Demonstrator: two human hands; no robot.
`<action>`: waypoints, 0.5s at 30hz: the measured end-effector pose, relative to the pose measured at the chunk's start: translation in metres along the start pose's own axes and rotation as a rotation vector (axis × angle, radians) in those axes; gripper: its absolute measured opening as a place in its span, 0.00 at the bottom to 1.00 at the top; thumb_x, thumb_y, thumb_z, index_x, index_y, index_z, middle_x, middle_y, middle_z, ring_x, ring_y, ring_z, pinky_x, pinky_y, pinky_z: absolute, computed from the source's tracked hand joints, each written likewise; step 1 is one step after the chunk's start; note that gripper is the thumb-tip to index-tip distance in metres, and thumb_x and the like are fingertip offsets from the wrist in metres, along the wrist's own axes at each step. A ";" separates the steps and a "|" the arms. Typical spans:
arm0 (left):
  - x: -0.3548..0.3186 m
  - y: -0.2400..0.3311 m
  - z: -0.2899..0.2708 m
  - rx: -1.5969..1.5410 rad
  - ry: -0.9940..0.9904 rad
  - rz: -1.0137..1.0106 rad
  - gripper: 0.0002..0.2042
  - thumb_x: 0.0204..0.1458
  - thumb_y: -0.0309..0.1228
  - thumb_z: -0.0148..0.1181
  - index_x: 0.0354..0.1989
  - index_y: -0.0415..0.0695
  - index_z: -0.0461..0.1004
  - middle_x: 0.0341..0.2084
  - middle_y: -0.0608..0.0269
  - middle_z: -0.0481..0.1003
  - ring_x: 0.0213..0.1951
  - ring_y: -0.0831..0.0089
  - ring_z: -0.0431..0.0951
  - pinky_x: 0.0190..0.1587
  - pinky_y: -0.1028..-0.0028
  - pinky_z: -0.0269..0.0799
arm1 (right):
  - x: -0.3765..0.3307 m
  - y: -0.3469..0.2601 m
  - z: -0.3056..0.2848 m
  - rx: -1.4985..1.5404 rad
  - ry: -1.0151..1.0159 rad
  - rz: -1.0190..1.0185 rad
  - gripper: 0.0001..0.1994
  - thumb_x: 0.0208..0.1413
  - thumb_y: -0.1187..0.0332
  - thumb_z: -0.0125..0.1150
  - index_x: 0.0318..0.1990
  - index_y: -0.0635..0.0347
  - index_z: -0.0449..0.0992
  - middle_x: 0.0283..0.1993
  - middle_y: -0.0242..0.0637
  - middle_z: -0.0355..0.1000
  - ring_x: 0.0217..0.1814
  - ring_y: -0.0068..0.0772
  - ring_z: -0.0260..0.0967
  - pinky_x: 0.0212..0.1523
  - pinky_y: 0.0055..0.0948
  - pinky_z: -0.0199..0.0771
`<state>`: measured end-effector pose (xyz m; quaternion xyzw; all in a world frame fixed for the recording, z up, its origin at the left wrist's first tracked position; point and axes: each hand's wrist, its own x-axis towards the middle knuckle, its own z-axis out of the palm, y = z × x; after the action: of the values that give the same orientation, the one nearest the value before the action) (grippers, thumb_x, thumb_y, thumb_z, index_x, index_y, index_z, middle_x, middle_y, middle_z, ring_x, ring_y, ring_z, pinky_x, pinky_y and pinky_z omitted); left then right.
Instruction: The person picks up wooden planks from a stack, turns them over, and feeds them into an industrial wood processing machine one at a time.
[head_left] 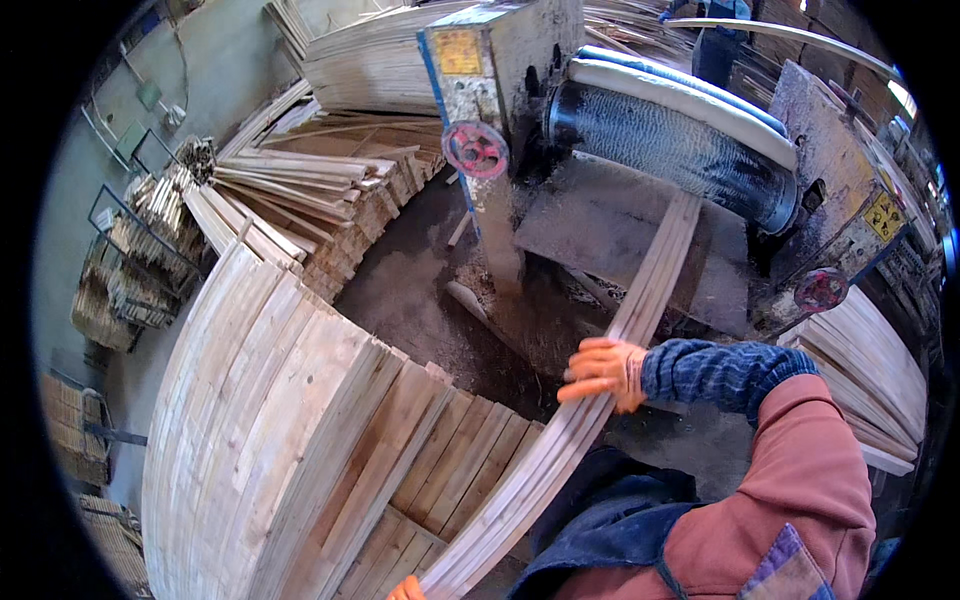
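A bundle of long, narrow wooden strips (640, 310) runs from the lower edge up to the machine's metal bed (590, 215), its far end just short of the dark ribbed roller (670, 140). My right hand (608, 373), in an orange glove, lies across the strips near their middle and grips them from above, its fingers reaching over their left side. Only a small part of my left hand (406, 589), also orange-gloved, shows at the lower edge, beside the near end of the strips; its fingers are mostly cut off.
A large stack of boards (260, 390) stands close on my left, with a pile of strips (300, 190) behind it. Red handwheels (476, 150) sit on the machine's uprights. More boards (865, 370) lie at the right. Another person (718, 50) stands beyond the roller.
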<state>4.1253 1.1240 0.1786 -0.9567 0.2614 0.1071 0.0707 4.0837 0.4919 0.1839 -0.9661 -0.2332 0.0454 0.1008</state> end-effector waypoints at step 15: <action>0.098 0.247 -0.045 -0.339 0.138 0.023 0.52 0.27 0.52 0.80 0.65 0.42 0.67 0.52 0.46 0.76 0.56 0.45 0.74 0.65 0.51 0.65 | 0.021 -0.032 0.056 -0.005 0.227 -0.165 0.56 0.28 0.64 0.71 0.76 0.41 0.59 0.59 0.36 0.73 0.61 0.42 0.72 0.76 0.51 0.59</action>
<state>4.0878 0.8572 0.1790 -0.9569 0.2548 0.0848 -0.1109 4.0806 0.5391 0.1350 -0.9428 -0.2992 -0.0733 0.1277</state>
